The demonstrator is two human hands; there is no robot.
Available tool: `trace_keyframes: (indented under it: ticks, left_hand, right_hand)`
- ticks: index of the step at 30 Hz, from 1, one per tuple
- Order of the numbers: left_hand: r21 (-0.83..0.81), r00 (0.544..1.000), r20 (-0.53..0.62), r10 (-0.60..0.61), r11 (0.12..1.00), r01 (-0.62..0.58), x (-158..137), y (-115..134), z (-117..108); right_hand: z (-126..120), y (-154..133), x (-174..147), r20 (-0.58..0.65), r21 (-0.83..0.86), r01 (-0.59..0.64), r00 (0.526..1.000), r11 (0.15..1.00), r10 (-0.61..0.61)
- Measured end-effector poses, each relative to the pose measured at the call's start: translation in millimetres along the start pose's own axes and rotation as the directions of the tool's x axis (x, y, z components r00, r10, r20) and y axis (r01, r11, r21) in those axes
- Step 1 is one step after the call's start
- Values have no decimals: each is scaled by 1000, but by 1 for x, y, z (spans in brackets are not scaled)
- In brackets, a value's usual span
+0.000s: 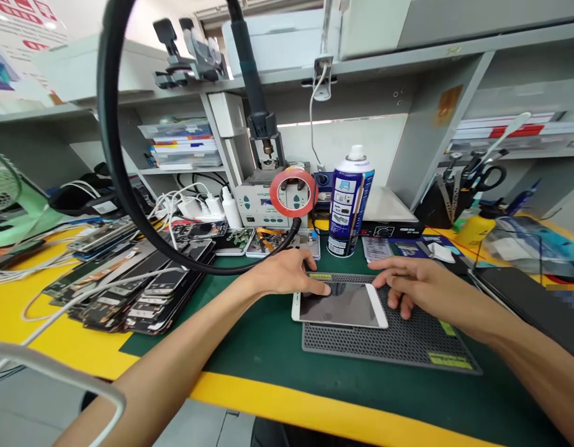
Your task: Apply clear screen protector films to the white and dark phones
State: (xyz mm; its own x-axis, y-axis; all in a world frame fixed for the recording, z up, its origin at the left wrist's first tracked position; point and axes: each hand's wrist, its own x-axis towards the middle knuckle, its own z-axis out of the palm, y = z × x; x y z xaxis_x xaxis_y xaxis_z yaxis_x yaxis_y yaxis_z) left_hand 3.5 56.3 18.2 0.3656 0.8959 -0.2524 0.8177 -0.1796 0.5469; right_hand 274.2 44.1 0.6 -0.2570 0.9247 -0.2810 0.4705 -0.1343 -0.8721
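A white-framed smartphone [340,307] with a dark, reflective screen lies partly on a grey honeycomb mat [361,344], its left end over the green work mat [263,347]. My left hand [289,273] has its thumb on the screen and its other fingers curled at the phone's far edge, so it grips the phone there. Beside the phone's right end is my right hand [412,282], with its fingers apart and nothing in them. Its fingertips come near the phone's corner; whether they touch it I cannot tell.
A blue spray can [349,202] stands behind the phone. Left of it are a roll of red tape [293,192] and a grey control unit [256,205]. Stacked phone screens [151,295] lie at left, beneath a looping black hose [114,155]. A black tool holder [440,202] stands right.
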Motion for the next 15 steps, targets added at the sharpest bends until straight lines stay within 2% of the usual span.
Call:
trace_keyframes:
  ticks: [4, 8, 12, 15]
  left_hand:
    - [-36, 1000, -31, 6, 999, -7, 1, -6, 2]
    - [-166, 999, 1, 32, 986, -32, 1, -13, -4]
    - [-341, 998, 48, -37, 939, 51, 0, -17, -14]
    - [-379, 995, 81, -56, 922, 83, -1, -18, -17]
  right_hand:
    - [1, -7, -3, -3, 65, -54, 999, 996, 54]
    - [1, -6, -3, -4, 100, -68, 998, 993, 69]
    - [0, -5, -2, -6, 133, -77, 997, 988, 79]
    - [-1, -4, -1, 3, 145, -85, 996, 986, 85]
